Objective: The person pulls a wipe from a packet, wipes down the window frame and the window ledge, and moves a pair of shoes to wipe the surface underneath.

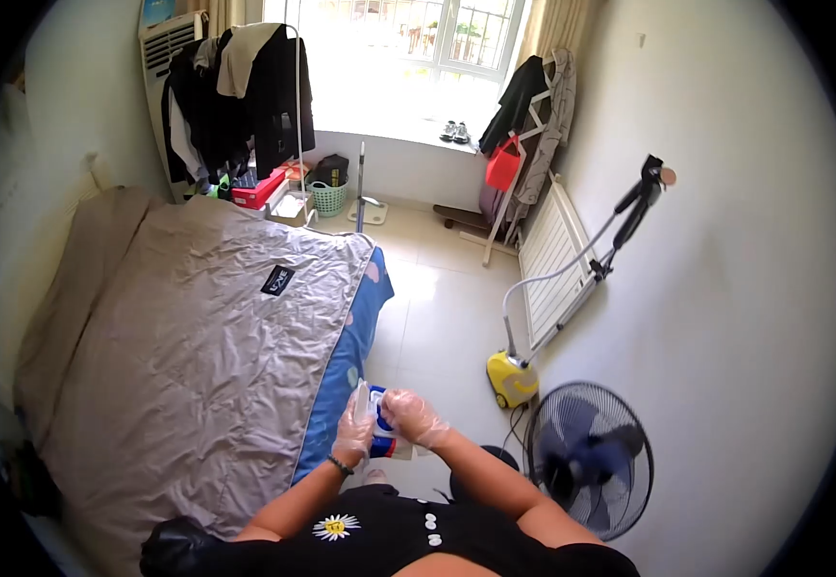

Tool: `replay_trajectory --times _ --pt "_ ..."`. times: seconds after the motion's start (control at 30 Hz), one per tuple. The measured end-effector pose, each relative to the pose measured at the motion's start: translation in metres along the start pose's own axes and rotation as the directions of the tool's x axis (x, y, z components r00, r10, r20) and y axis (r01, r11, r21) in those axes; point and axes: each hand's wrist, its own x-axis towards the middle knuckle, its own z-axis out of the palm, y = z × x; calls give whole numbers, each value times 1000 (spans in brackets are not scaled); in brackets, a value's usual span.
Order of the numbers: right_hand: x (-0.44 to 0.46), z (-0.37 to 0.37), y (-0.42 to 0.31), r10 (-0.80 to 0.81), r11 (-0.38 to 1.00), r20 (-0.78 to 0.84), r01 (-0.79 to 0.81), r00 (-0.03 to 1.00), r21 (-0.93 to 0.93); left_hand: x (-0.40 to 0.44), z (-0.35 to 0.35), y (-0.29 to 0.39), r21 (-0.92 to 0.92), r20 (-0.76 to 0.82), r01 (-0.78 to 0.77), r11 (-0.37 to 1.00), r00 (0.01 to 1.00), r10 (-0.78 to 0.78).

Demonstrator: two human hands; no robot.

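Note:
Both my hands wear clear plastic gloves and are together in front of my body, beside the bed's edge. My left hand (353, 430) grips the left side of a blue-and-white package (379, 446) with some red on it; its kind is not clear. My right hand (412, 417) is closed over the package's upper part, with the fingers curled in. Whatever those fingers pinch is hidden. Just left of the hands, a blue patterned sheet (333, 409) shows under the grey bedspread (201, 356).
A black standing fan (589, 462) is close on my right. Beyond it is a yellow garment steamer (512, 377) with a hose and pole, near a white radiator (560, 264). A clothes rack (299, 115), a green basket (328, 198) and a scale (370, 213) stand toward the window.

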Motion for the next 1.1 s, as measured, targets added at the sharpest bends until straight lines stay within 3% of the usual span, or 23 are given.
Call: replay_trajectory --times 0.03,0.07,0.13,0.17,0.27,0.3,0.4,0.47,0.53,0.57,0.63,0.67,0.7,0.73,0.8,0.83,0.87,0.93,1.0,1.07,1.1 --pt "21 -17 22 5 1000 -32 -5 999 1 34 14 -14 -181 -3 -58 982 998 59" --pt "47 -37 36 -6 1000 -36 7 999 5 68 26 -12 -171 -19 -109 979 994 107" --pt "86 -65 63 211 967 58 -199 976 -161 121 43 2 -62 -25 -47 997 999 45" --pt "103 -61 94 184 967 44 -173 982 -189 148 53 7 -250 -48 -49 967 998 38" --pt "160 -71 163 121 971 40 -110 992 -210 233 70 21 -163 -113 -96 982 991 78" --pt "181 -71 190 47 981 -3 -47 999 -187 262 77 21 -225 -130 -144 964 985 117" --pt "241 -82 258 33 996 -49 -37 998 -76 338 93 23 -171 -186 -3 985 982 -30" --pt "283 -100 301 -86 994 -89 91 992 54 400 111 16 -132 -234 -30 991 972 -2" --pt "331 -118 340 -59 998 -70 59 996 -13 456 118 4 -37 -270 -32 999 963 21" --pt "352 -122 357 -62 998 -75 63 995 0 488 124 4 -101 -304 -66 993 952 32" --pt "397 -141 395 49 995 43 -45 998 -86 536 132 7 -63 -335 -27 998 942 4" --pt "418 -140 418 37 988 100 -21 994 -154 558 143 23 -37 -358 22 999 933 -34" --pt "440 -150 429 52 985 131 -29 990 -171 588 147 10 -8 -416 -90 996 906 78" --pt "456 -158 439 68 982 164 -37 984 -184 615 146 -6 -49 -386 -147 988 915 117" --pt "492 -164 475 7 987 133 15 991 -160 657 159 32 -98 -388 23 995 920 -59" --pt "508 -162 500 -4 991 121 20 993 -131 693 156 -13 -126 -371 -16 992 928 -32" --pt "527 -165 526 8 991 114 8 993 -135 726 163 -17 -127 -358 -14 992 933 -32" --pt "561 -172 575 -2 993 93 14 996 -121 787 172 -23 -311 -296 -138 940 954 42" --pt "606 -182 626 -15 991 -5 14 1000 -132 848 182 -10 -183 -224 -52 982 975 10" --pt "645 -208 663 77 983 48 -68 996 -173 910 199 8 -415 -159 -48 908 987 -21" --pt "653 -212 675 138 977 82 -123 987 -173 932 203 13 -347 -134 -34 937 991 -13"
